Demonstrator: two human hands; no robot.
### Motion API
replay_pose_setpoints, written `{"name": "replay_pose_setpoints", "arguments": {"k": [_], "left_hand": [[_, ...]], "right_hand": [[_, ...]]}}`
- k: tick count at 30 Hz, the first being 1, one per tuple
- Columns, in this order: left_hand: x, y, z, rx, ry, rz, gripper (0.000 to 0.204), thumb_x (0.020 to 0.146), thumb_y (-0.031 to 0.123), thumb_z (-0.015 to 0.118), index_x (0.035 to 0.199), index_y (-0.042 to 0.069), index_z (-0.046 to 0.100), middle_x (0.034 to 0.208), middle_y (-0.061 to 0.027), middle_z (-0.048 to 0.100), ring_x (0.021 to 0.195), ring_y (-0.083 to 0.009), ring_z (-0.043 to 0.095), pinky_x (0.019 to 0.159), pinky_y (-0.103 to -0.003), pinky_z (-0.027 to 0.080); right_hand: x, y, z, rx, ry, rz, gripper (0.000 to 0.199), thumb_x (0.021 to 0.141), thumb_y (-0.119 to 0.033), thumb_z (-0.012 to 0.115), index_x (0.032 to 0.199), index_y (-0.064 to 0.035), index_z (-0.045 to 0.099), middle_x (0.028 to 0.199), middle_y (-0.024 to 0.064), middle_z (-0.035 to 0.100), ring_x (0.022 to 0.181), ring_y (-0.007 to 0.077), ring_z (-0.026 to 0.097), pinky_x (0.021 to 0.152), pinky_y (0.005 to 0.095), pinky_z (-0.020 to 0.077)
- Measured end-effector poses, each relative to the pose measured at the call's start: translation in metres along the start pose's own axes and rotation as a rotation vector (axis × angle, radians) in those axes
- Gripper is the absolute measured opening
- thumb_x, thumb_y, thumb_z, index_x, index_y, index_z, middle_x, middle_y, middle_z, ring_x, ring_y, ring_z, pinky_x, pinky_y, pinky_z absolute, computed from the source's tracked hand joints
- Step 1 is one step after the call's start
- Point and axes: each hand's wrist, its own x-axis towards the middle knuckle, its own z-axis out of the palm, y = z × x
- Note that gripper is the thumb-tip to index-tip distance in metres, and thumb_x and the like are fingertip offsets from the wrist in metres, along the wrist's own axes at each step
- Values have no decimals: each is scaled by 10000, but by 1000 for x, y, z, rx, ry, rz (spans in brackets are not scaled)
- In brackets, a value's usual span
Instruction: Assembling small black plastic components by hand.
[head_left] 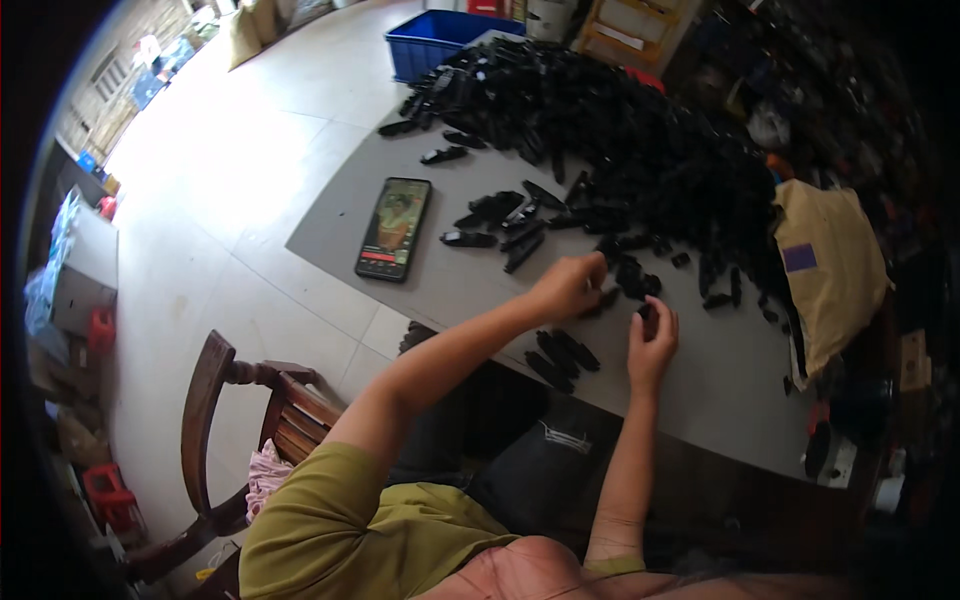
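Observation:
My left hand (570,287) is closed, its fingers pinched at the near edge of the black parts; what is in them is hidden. An elongated black part (602,303) lies against the underside of that hand. My right hand (653,342) is curled, with a small black piece (644,312) between thumb and fingers. Several small black pieces (630,275) are clustered just beyond both hands. Closer to me, a short row of long black parts (560,358) rests by the table's near edge.
A large heap of black parts (620,130) covers the far side of the grey table (330,215). A phone (394,228) with a lit screen lies at left. Beyond stands a blue bin (420,48); at right, a beige bag (835,260). A wooden chair (210,420) stands lower left.

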Motion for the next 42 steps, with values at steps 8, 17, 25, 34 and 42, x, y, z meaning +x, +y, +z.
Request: {"name": "replay_pose_setpoints", "arguments": {"k": [8,17,25,34,42], "left_hand": [[-3,16,24,242,-83,78,335,733,260,720,955,36,605,975,-181,607,928,-363,614,779,-436,514],[-15,13,9,198,12,20,264,735,157,674,950,31,588,925,-186,634,852,-376,637,706,-452,524],[-8,14,17,-351,-10,27,379,741,49,728,1053,23,515,949,-135,652,887,-240,658,744,-346,515],[-33,-2,-9,-153,-64,148,216,684,1,758,862,3,637,880,-92,636,784,-229,641,718,-297,497],[-33,-1,-8,-127,-154,169,233,637,19,781,823,-16,643,874,-110,620,809,-262,626,710,-334,502]], "right_hand": [[-9,22,-8,-110,-69,-45,206,825,-65,677,1007,-3,604,949,127,636,871,240,630,786,344,491],[-14,2,5,-476,-96,-4,270,839,-224,699,951,-2,592,930,131,605,903,310,608,767,402,473],[-13,20,-9,190,-70,119,198,826,-118,702,961,16,646,881,77,639,738,157,593,667,285,473],[-9,8,-10,-14,-219,-172,262,665,-63,792,900,3,696,874,89,642,826,225,586,752,312,462],[-5,-9,-12,-93,-364,-195,237,644,-54,797,868,-34,722,808,68,630,868,217,576,772,318,461]]}}
